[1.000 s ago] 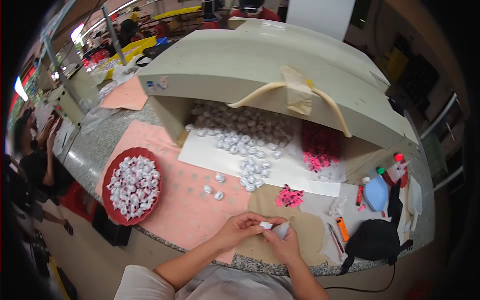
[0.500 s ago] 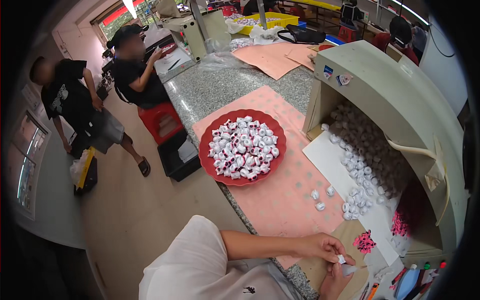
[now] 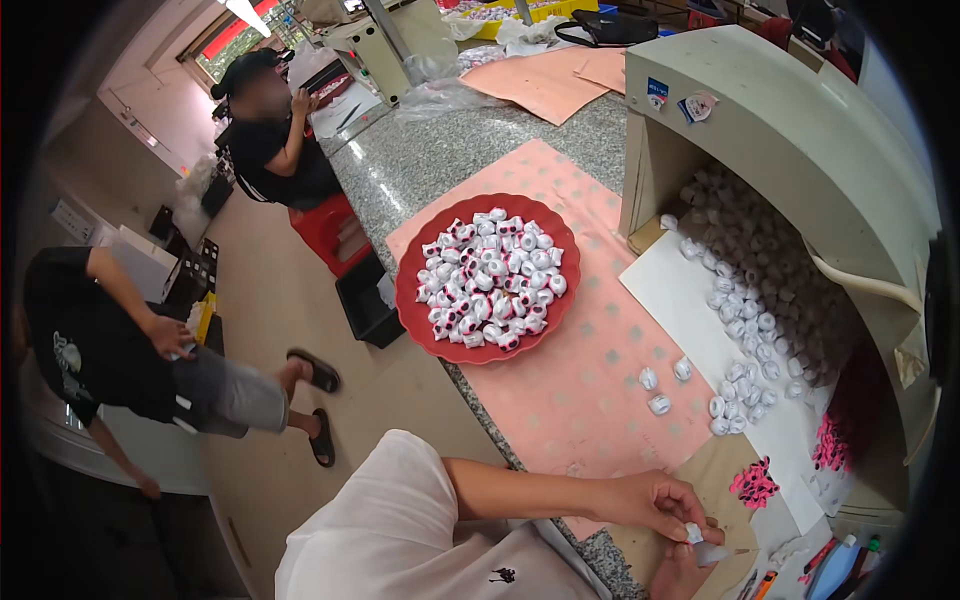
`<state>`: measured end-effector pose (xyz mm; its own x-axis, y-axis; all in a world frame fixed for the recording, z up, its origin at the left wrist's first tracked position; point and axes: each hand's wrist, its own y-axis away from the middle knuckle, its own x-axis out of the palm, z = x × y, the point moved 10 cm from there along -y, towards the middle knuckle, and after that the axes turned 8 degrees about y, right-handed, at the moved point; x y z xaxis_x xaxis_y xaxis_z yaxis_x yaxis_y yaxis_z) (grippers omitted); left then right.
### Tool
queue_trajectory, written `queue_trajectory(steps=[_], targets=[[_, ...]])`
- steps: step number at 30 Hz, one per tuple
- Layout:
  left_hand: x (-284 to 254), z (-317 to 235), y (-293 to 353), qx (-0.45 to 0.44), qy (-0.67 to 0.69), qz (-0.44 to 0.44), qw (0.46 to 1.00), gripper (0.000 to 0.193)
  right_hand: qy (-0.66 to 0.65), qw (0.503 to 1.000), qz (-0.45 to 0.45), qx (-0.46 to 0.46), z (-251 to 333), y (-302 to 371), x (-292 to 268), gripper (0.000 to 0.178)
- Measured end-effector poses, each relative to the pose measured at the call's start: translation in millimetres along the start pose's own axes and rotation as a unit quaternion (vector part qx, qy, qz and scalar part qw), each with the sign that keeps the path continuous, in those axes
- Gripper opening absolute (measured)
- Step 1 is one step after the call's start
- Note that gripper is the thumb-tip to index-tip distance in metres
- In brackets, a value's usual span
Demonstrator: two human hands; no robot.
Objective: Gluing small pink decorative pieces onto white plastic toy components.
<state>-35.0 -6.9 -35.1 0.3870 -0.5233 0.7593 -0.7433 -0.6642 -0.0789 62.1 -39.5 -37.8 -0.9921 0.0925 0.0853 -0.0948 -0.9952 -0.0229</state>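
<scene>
My left hand (image 3: 655, 503) reaches in from the left, its fingers pinched around a small white piece (image 3: 693, 533) with a shape like the loose ones on the table. Just below it, my right hand (image 3: 680, 573) is closed on a translucent dispenser bottle (image 3: 710, 553) with a thin tip pointing right. The two hands almost touch over a brown sheet (image 3: 705, 465). Beside them lies a small heap of pink and black bits (image 3: 755, 483). Three loose white pieces (image 3: 659, 404) rest on the pink patterned sheet (image 3: 560, 420).
A red scalloped tray (image 3: 420, 335) holds many white pieces with pink and black parts. On the right, a curved beige booth (image 3: 780, 110) shelters a pile of white pieces (image 3: 745, 320). One person (image 3: 275, 150) sits across the aisle; another (image 3: 110, 340) stands at the left.
The standing person has come nearer along the aisle. My view has shifted slightly, while both hands keep hold of the white piece and the bottle.
</scene>
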Motion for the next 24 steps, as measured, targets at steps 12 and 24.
queue_trajectory(steps=[12, 24], targets=[[-85.8, -185.2, 140.3, 0.283, -0.584, -0.398, 0.648, 0.031, 0.037, 0.997, -0.031, 0.052, -47.3, -14.1, -20.6, 0.034], [-59.5, -78.2, -64.6, 0.108, -0.831, -0.111, 0.534, 0.033, 0.036, 0.996, -0.074, 0.037, -39.1, -39.4, -90.2, 0.027]])
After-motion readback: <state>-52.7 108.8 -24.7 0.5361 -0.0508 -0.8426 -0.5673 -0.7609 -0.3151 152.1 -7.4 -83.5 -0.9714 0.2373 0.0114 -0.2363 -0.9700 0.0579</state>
